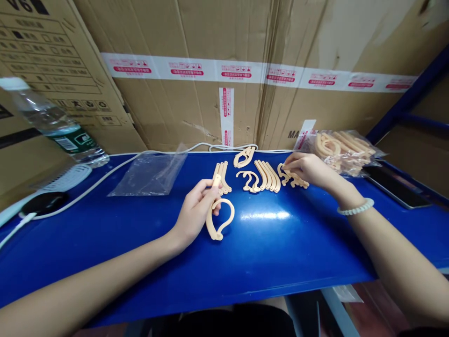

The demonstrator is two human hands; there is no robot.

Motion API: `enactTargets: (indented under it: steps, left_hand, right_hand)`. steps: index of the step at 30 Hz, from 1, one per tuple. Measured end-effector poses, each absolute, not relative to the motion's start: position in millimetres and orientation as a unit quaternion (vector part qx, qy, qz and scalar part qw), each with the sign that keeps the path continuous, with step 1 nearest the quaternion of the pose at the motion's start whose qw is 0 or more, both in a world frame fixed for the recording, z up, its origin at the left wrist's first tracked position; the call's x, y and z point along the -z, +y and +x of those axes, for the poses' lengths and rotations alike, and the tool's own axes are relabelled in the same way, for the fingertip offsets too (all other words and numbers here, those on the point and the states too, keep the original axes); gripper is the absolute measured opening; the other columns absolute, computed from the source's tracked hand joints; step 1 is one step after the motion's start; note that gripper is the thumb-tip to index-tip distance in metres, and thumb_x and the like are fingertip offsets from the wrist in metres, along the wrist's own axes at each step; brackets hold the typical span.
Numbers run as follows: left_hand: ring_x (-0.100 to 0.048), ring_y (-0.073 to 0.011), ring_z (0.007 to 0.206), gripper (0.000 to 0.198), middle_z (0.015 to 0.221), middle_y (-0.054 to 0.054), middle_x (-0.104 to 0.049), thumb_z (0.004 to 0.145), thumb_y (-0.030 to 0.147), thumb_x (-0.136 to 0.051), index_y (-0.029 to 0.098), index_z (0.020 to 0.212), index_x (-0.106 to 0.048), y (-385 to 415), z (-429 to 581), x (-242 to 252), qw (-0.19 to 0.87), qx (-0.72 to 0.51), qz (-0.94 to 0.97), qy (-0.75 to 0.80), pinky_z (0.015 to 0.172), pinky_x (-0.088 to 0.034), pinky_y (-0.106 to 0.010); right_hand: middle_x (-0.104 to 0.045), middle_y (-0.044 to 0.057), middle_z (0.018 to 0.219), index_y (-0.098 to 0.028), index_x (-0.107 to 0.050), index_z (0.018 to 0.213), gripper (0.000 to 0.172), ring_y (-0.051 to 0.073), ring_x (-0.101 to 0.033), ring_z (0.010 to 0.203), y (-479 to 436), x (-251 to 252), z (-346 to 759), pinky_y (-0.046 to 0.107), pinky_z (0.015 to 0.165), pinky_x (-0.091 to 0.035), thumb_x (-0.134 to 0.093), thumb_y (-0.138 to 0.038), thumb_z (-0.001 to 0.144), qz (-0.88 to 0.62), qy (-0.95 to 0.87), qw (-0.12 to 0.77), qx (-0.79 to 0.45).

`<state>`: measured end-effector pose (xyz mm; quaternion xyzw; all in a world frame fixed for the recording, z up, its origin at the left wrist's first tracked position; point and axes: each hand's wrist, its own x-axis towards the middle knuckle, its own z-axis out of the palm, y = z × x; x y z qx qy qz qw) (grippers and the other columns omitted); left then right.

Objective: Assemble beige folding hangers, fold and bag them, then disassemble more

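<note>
My left hand [196, 208] grips a beige plastic folding hanger [210, 225] by its arm; a curved hook is joined to that arm and hangs toward the table front. My right hand [308, 169] is over a small heap of short beige hanger pieces [298, 181], fingertips pinched together at its left side; what they hold is hidden. Between the hands lie loose hooks [249, 181] and a row of several curved hanger arms [268, 176]. More arms [224, 174] lie just behind my left hand. A folded hanger [244, 157] rests at the back.
A clear bag of beige parts [343, 150] sits at the back right, by a dark phone [398, 185]. A flat plastic bag [147, 173] lies left. Further left are a water bottle [66, 126], a black round device [45, 202] and a white cable [105, 177]. Cardboard boxes [196, 107] stand behind the blue table [273, 252].
</note>
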<state>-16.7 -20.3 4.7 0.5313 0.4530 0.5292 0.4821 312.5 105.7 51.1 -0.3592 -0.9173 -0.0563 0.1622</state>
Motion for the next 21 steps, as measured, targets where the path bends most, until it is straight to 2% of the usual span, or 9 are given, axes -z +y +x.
enactTargets:
  steps: [6, 9, 11, 13, 16, 18, 21]
  left_hand:
    - [-0.058, -0.0122, 0.057, 0.033, 0.065, 0.002, -0.061, 0.087, 0.047, -0.068, 0.016, 0.095, -0.062, -15, -21, -3, 0.467, -0.586, 0.471, 0.466, 0.055, -0.047, -0.022]
    - [-0.061, -0.0136, 0.059, 0.033, 0.066, 0.001, -0.063, 0.086, 0.047, -0.068, 0.016, 0.096, -0.062, -14, -22, -3, 0.458, -0.601, 0.458, 0.469, 0.055, -0.047, -0.022]
    - [-0.063, -0.0147, 0.060, 0.035, 0.066, 0.001, -0.064, 0.086, 0.048, -0.068, 0.016, 0.098, -0.061, -14, -22, -3, 0.457, -0.605, 0.453, 0.468, 0.056, -0.048, -0.023]
    - [-0.065, -0.0157, 0.063, 0.036, 0.067, 0.000, -0.066, 0.086, 0.049, -0.067, 0.016, 0.100, -0.060, -14, -21, -4, 0.461, -0.605, 0.454, 0.464, 0.058, -0.051, -0.024]
    - [-0.068, -0.0166, 0.066, 0.038, 0.073, -0.002, -0.070, 0.086, 0.049, -0.067, 0.016, 0.101, -0.056, -15, -17, -3, 0.474, -0.598, 0.464, 0.449, 0.061, -0.054, -0.026]
    - [-0.068, -0.0166, 0.065, 0.039, 0.078, -0.003, -0.071, 0.085, 0.050, -0.067, 0.017, 0.101, -0.053, -16, -15, -3, 0.489, -0.588, 0.475, 0.435, 0.062, -0.056, -0.028]
    - [-0.070, -0.0170, 0.066, 0.041, 0.083, -0.004, -0.072, 0.086, 0.053, -0.066, 0.018, 0.102, -0.050, -16, -12, -1, 0.517, -0.568, 0.491, 0.412, 0.062, -0.058, -0.029]
  right_hand:
    - [-0.077, 0.007, 0.094, -0.019, -0.079, 0.082, 0.042, 0.021, -0.072, 0.085, 113, -45, 318, 0.032, 0.081, -0.058, -0.048, 0.003, 0.065, -0.350, -0.932, 0.096, 0.017]
    - [-0.076, 0.007, 0.090, -0.020, -0.077, 0.080, 0.044, 0.023, -0.071, 0.082, 111, -46, 315, 0.036, 0.078, -0.060, -0.047, 0.006, 0.061, -0.361, -0.927, 0.099, 0.013]
    - [-0.075, 0.008, 0.093, -0.021, -0.075, 0.086, 0.043, 0.027, -0.070, 0.087, 102, -46, 304, 0.042, 0.081, -0.060, -0.047, 0.005, 0.065, -0.363, -0.922, 0.128, 0.038]
    - [-0.072, 0.010, 0.105, -0.022, -0.073, 0.101, 0.044, 0.029, -0.068, 0.098, 85, -48, 284, 0.046, 0.087, -0.058, -0.046, 0.002, 0.074, -0.341, -0.921, 0.177, 0.057]
    - [-0.067, 0.014, 0.119, -0.020, -0.063, 0.122, 0.038, 0.027, -0.062, 0.112, 47, -50, 246, 0.046, 0.093, -0.055, -0.049, -0.007, 0.089, -0.217, -0.934, 0.279, 0.056]
    - [-0.069, 0.013, 0.115, -0.018, -0.060, 0.124, 0.032, 0.025, -0.062, 0.109, 23, -48, 225, 0.045, 0.093, -0.054, -0.054, -0.014, 0.093, -0.128, -0.953, 0.273, 0.040]
    - [-0.072, 0.012, 0.111, -0.014, -0.061, 0.125, 0.031, 0.025, -0.062, 0.113, 6, -40, 210, 0.045, 0.097, -0.051, -0.059, -0.026, 0.096, -0.072, -0.963, 0.249, 0.074]
